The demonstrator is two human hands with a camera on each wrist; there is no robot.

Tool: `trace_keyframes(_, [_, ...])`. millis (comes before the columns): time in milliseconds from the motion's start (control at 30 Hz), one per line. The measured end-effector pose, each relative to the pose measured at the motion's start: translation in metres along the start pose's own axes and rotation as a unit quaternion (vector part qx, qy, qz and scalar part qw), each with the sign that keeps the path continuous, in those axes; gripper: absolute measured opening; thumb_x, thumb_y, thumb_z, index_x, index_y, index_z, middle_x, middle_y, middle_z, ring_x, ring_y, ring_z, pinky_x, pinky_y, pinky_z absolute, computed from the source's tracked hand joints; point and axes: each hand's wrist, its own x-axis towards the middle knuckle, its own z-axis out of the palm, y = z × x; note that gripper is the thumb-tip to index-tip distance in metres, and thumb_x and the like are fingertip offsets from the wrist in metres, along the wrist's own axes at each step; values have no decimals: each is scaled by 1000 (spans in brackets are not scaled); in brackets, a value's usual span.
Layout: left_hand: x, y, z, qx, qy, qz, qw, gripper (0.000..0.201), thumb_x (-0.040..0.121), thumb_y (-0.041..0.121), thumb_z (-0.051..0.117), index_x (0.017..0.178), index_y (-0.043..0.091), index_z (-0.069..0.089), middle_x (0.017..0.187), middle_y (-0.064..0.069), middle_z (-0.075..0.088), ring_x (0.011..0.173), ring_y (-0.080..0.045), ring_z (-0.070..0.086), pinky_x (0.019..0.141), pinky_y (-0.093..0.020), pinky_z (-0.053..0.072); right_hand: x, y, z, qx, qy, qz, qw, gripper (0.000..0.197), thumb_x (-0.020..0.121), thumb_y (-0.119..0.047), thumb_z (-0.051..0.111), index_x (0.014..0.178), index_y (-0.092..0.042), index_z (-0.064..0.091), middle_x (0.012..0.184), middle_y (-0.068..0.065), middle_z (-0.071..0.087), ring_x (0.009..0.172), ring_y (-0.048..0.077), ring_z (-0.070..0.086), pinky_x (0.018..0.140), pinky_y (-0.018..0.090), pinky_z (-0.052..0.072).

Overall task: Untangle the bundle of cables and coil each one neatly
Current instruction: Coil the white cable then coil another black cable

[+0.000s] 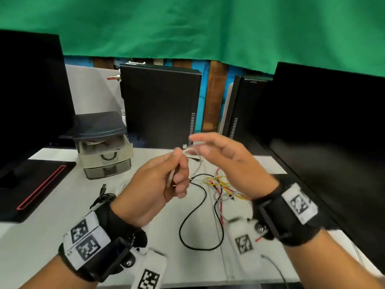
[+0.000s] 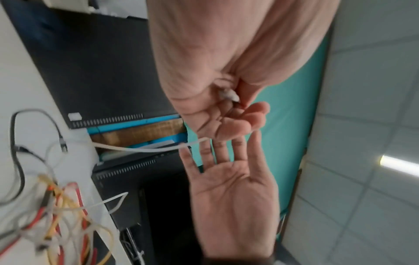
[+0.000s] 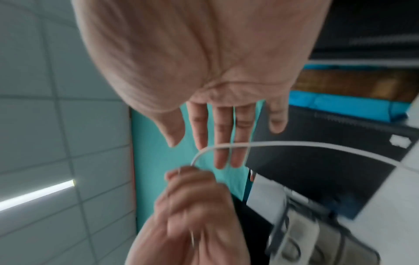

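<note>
My left hand (image 1: 177, 178) is raised above the table in a fist and grips a thin white cable (image 1: 192, 152). In the left wrist view its curled fingers (image 2: 226, 111) close round the cable's white end. From the fist the white cable (image 3: 294, 143) arcs across the straight, spread fingers of my right hand (image 3: 222, 139) and down to the table. My right hand (image 1: 208, 147) is held just right of the left hand, palm open. Below lies a tangle of yellow, red and white wires (image 1: 223, 186) and a long black cable (image 1: 198, 205).
A small coiled black cable (image 1: 104, 197) lies left of my left wrist on the white table (image 1: 62, 236). Behind stand a drawer unit (image 1: 104, 142) and a black computer tower (image 1: 160, 105). Dark monitors (image 1: 323, 132) flank both sides.
</note>
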Motion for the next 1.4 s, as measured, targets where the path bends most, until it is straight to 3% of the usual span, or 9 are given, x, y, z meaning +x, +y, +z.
trace_keyframes(167, [0,12,-4,-183,25,8,983,37,101,36,42,75,16,59,66,3,60,72,-12,70,65,-25,60,-26,41,50,101,137,17,985,21,93,-22,59,103,-15,76,62,0,59,58,20,45,55,24,37])
trace_keyframes(367, [4,22,-19,-257,60,64,962,29,106,31,37,96,13,58,116,-7,73,117,-22,67,98,-35,52,-55,71,81,108,202,23,973,28,88,-41,63,113,-35,73,59,-2,40,58,18,34,57,25,33])
trace_keyframes(567, [12,14,-31,-236,110,92,961,33,107,34,35,110,11,58,125,-8,70,116,-21,67,101,-35,51,-64,68,73,36,104,14,994,22,99,-20,60,109,-34,73,79,-13,72,67,0,58,66,17,47])
trace_keyframes(700, [17,-12,-27,-4,166,163,973,38,107,32,36,110,6,65,119,-5,73,115,-16,67,103,-33,49,-69,48,71,-40,0,2,999,25,96,-45,53,98,-30,73,88,16,71,80,35,64,74,45,51])
trace_keyframes(800, [17,-28,-29,248,160,233,927,34,105,24,44,99,13,74,101,2,77,101,-12,71,93,-25,55,-68,23,55,-45,-5,-33,998,30,95,-42,54,97,-19,71,76,16,65,67,30,54,63,40,46])
trace_keyframes(933, [7,-37,-22,415,-5,209,886,32,104,26,47,91,16,75,74,5,72,73,-12,70,74,-25,55,-66,5,19,-53,54,-65,995,15,95,-23,61,88,-21,74,68,-9,64,58,12,50,56,20,40])
trace_keyframes(1067, [-9,-32,3,254,-116,114,953,43,101,36,44,84,9,72,55,-4,62,50,-14,57,62,-22,49,-58,13,-5,-2,166,-65,984,7,91,-18,69,88,-18,75,79,0,73,70,14,66,67,19,50])
trace_keyframes(1167, [-15,-17,15,99,-86,103,986,37,93,44,55,79,19,78,52,1,58,48,-15,56,60,-26,49,-54,34,2,-3,187,-23,982,10,91,-12,67,88,-15,77,70,-14,71,65,-1,62,65,10,45])
trace_keyframes(1400, [-1,-16,0,55,63,149,985,32,94,30,46,99,9,71,72,-1,69,94,-24,74,88,-33,55,-66,41,64,-130,-53,-13,990,50,100,-43,47,93,3,65,64,17,49,61,28,48,62,41,45])
